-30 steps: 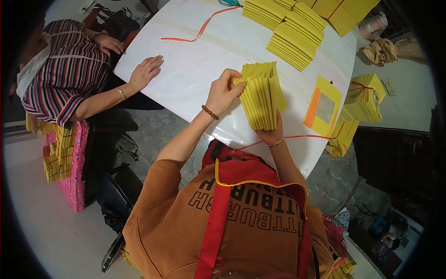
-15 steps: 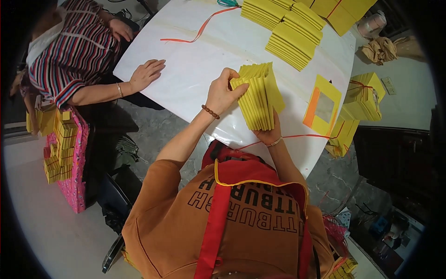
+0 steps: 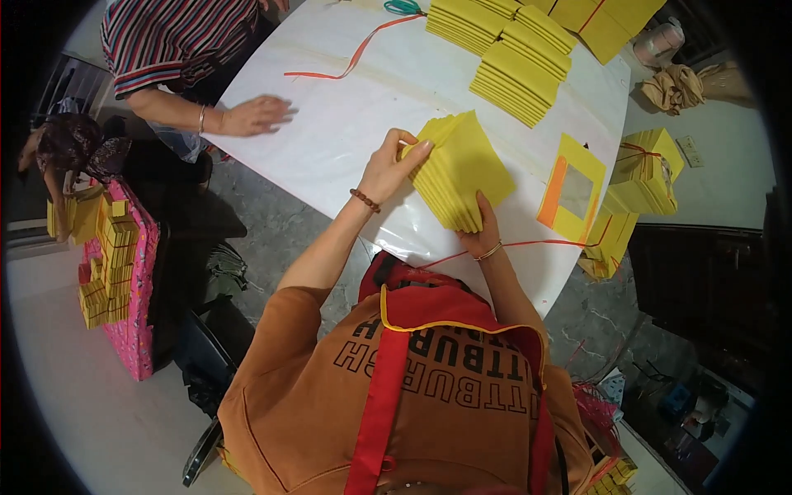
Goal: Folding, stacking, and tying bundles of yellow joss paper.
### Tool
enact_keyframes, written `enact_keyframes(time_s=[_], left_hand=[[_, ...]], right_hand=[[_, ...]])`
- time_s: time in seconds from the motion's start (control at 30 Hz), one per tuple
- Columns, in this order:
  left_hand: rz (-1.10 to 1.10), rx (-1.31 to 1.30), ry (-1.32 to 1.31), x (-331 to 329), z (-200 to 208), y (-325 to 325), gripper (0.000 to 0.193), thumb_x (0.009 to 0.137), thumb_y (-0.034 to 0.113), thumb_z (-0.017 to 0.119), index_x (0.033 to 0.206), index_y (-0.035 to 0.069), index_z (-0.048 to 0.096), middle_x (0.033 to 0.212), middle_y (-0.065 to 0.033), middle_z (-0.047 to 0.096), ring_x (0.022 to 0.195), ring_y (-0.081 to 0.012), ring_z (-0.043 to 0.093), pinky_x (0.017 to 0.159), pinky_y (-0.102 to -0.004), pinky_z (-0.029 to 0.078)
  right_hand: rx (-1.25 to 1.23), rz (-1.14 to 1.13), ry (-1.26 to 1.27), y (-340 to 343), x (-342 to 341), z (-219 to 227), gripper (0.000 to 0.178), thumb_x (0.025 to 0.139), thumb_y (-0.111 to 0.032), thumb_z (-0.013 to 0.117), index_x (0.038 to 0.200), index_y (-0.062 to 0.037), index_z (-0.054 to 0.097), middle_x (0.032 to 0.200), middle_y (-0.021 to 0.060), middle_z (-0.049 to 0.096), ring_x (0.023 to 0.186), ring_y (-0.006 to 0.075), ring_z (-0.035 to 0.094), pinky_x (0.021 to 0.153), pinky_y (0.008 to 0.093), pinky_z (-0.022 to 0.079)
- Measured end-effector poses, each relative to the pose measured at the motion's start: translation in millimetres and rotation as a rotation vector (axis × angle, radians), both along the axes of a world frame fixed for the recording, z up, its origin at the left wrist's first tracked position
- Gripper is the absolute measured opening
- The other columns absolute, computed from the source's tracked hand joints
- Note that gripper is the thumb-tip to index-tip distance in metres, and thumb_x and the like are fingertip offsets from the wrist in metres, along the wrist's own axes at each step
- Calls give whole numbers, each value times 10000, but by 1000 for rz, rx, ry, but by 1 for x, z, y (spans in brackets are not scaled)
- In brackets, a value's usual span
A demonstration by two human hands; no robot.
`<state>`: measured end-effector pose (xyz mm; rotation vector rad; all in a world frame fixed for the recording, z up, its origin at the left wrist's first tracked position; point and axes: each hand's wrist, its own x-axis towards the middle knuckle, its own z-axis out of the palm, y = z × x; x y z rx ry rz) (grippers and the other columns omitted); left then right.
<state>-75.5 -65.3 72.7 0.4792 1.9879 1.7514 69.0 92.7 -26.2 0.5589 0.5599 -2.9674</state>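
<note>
Between my two hands is a bundle of yellow folded paper (image 3: pixel 459 172), held tilted over the near part of the white table. My left hand (image 3: pixel 391 163) grips its upper left side, the thumb lying on the layered folds. At the lower right, my right hand (image 3: pixel 483 228) holds the bundle with its fingers against the edge. The top sheet leans toward the right, and the layers fan along the left. Right of the bundle lies a yellow sheet with an orange strip and pale centre (image 3: pixel 575 188).
Yellow folded stacks (image 3: pixel 516 81) sit at the far side of the white table (image 3: pixel 338 107). Green-handled scissors (image 3: pixel 403 7) and a red ribbon (image 3: pixel 356 59) lie near them. A co-worker's hand (image 3: pixel 252 115) is over the left edge. Tied yellow bundles (image 3: pixel 643 177) stand right.
The bundle in my hands has turned, so its top sheet faces up more. My left hand has shifted slightly left. The co-worker has moved up and their hand is blurred.
</note>
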Motion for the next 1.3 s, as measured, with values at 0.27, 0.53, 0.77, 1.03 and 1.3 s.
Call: enact_keyframes(time_s=[0.27, 0.53, 0.77, 1.03, 1.3], left_hand=[[-270, 101, 115, 2, -40, -28, 1008, 712, 234, 745, 1400, 61, 28, 1270, -197, 408, 1183, -270, 407, 997, -363, 324], [-469, -366, 602, -36, -88, -32, 728, 713, 188, 717, 1309, 45, 323, 1220, -132, 478, 1109, -245, 478, 934, -356, 383], [-250, 299, -168, -35, -53, -28, 625, 813, 211, 633, 1332, 65, 318, 1159, -107, 505, 1098, -233, 500, 909, -354, 418], [260, 869, -526, -5, -43, 43, 624, 845, 146, 590, 1343, 173, 216, 1189, -70, 464, 1119, -213, 458, 926, -364, 416], [265, 977, -717, -88, -14, 79, 457, 808, 103, 568, 1221, 12, 396, 1117, -103, 523, 1052, -248, 518, 880, -360, 446]], right_hand=[[1235, -95, 123, 14, -7, 31, 405, 781, -175, 632, 1142, -36, 513, 1123, 85, 554, 1025, 224, 531, 842, 354, 451], [1967, -23, 238, 37, -30, -43, 646, 711, -220, 683, 1260, -45, 390, 1211, 138, 478, 1112, 307, 431, 982, 408, 314], [820, -48, -121, 33, -52, 32, 492, 755, -180, 659, 1177, -33, 453, 1137, 54, 524, 991, 160, 530, 830, 300, 448], [561, -337, 39, -13, -103, 58, 444, 768, -161, 648, 1146, 8, 486, 1055, 78, 562, 978, 145, 538, 824, 271, 441], [693, -120, 27, 22, -121, 94, 496, 816, -131, 595, 1256, -39, 385, 1189, 102, 485, 1086, 164, 465, 920, 288, 384]])
